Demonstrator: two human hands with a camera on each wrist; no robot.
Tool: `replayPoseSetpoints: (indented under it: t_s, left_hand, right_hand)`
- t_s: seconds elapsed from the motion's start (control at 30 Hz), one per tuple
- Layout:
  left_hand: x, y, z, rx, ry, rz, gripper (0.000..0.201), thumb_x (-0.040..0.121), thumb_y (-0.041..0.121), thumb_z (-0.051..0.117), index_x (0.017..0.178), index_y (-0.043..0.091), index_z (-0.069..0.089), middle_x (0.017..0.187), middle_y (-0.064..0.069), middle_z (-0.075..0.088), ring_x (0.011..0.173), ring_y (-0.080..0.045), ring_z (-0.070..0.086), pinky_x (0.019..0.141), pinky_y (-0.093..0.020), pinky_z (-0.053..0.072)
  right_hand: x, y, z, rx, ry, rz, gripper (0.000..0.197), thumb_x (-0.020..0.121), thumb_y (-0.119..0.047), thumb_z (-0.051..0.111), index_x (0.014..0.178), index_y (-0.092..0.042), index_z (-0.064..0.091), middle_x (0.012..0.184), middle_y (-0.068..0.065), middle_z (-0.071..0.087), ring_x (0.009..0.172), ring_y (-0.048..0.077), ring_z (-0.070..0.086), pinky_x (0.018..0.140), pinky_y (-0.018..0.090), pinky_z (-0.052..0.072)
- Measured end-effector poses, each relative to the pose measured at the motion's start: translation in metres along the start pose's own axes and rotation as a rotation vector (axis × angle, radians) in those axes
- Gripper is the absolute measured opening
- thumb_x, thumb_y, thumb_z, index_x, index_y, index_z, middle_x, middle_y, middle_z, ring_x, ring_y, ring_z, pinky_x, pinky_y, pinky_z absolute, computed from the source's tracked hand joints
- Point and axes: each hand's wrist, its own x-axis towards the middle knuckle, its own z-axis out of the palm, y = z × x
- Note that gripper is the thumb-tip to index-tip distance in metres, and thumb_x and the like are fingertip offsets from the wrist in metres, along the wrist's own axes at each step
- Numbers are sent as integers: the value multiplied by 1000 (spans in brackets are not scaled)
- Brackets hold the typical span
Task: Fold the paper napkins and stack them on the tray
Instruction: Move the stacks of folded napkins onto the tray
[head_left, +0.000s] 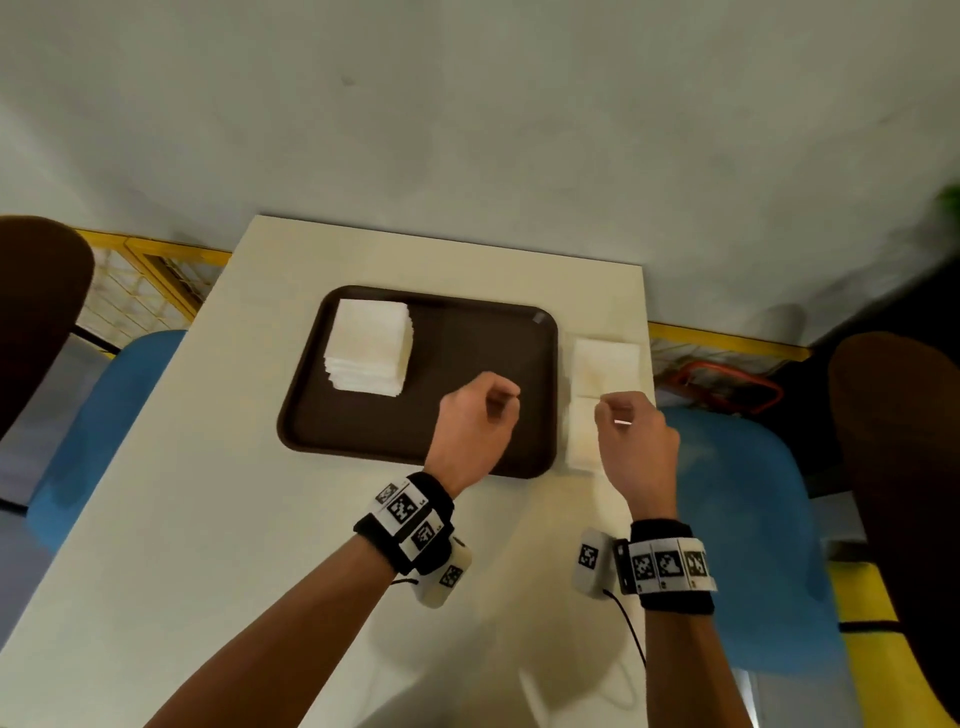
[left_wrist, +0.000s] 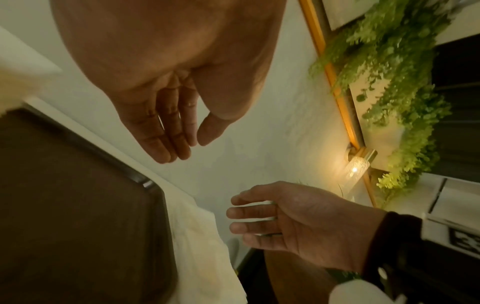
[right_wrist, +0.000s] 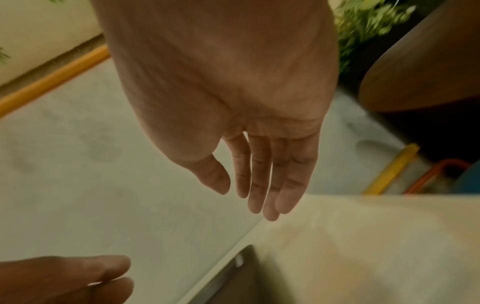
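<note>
A dark brown tray (head_left: 447, 364) lies on the white table (head_left: 208, 519). On its far-left part stands a stack of folded white napkins (head_left: 370, 351). A pile of unfolded napkins (head_left: 602, 374) lies on the table just right of the tray. My left hand (head_left: 493, 405) hovers over the tray's right part, fingers loosely curled and holding nothing; the left wrist view shows that hand (left_wrist: 187, 148) relaxed and bare. My right hand (head_left: 618, 415) hangs above the near part of the unfolded pile. In the right wrist view its fingers (right_wrist: 267, 195) are straight and hold nothing.
Blue chairs (head_left: 104, 405) (head_left: 743, 545) flank the table, with dark brown round chair backs (head_left: 36, 312) (head_left: 904, 467) beyond them. A yellow railing (head_left: 156, 270) runs behind, and a red wire frame (head_left: 722, 384) sits at the right. A plain wall rises behind the table's far edge.
</note>
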Motion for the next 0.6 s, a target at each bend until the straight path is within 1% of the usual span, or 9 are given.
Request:
replayPoseSetpoints:
  t_s: [0.07, 0.13, 0.17, 0.23, 0.3, 0.33, 0.47, 0.53, 0.6]
  left_hand:
    - [-6, 3, 32, 18, -72, -26, 15, 102, 18, 68, 116, 14, 72, 99, 8, 74, 89, -2, 70, 82, -12, 55]
    - [-8, 3, 63, 52, -133, -70, 17, 102, 19, 66, 116, 13, 71, 100, 5, 74, 89, -9, 70, 87, -26, 60]
    - [-8, 3, 77, 76, -158, -94, 18, 101, 20, 65, 117, 12, 71, 101, 2, 74, 92, -13, 70, 90, -33, 60]
    - [-5, 6, 102, 133, -203, -139, 26, 102, 23, 62, 125, 11, 66, 112, -5, 72, 108, -24, 68, 99, -43, 57]
    - [0, 9, 122, 194, -251, -183, 39, 105, 25, 59, 141, 8, 58, 133, -14, 65, 128, -33, 59, 110, -46, 49]
    - [3, 10, 129, 222, -272, -204, 43, 106, 25, 57, 145, 6, 54, 141, -17, 61, 134, -35, 54, 113, -46, 47]
    - [8, 12, 147, 333, -316, -207, 35, 109, 21, 49, 138, 3, 59, 140, -20, 56, 132, -36, 53, 108, -43, 45]
    - [7, 10, 150, 371, -320, -201, 34, 109, 18, 50, 137, 3, 60, 143, -19, 53, 132, -35, 53, 110, -43, 44]
    - [4, 7, 151, 382, -321, -191, 33, 108, 14, 50, 138, 3, 60, 147, -18, 50, 135, -34, 51, 113, -42, 42]
  right_hand:
    - [8, 24, -11, -41, 21, 67, 21, 107, -31, 61, 119, -16, 71, 111, 1, 77, 98, 19, 64, 83, 24, 37]
    - [15, 43, -15, -68, 22, 140, 30, 106, -37, 61, 124, -14, 67, 117, 5, 75, 108, 24, 62, 86, 33, 41]
    - [19, 50, -14, -79, 16, 175, 37, 106, -41, 62, 128, -12, 65, 122, 8, 73, 114, 29, 62, 88, 37, 46]
    - [24, 63, -10, -114, -11, 226, 49, 104, -49, 62, 134, -10, 62, 133, 14, 68, 125, 37, 61, 97, 45, 51]
    - [29, 72, -2, -155, -43, 235, 61, 102, -56, 61, 138, -7, 58, 140, 18, 62, 130, 41, 59, 102, 50, 51]
    - [30, 74, 3, -174, -57, 238, 66, 101, -59, 62, 139, -5, 57, 141, 19, 61, 130, 42, 58, 103, 51, 51]
    - [33, 76, 15, -233, -74, 232, 72, 97, -61, 68, 137, -2, 56, 136, 21, 62, 126, 43, 61, 99, 51, 55]
    - [35, 79, 19, -210, -93, 256, 73, 96, -56, 73, 138, 0, 52, 137, 23, 62, 127, 44, 60, 99, 52, 55]
    - [38, 84, 23, -176, -120, 280, 77, 94, -51, 77, 141, 3, 48, 140, 24, 59, 130, 45, 58, 103, 53, 54]
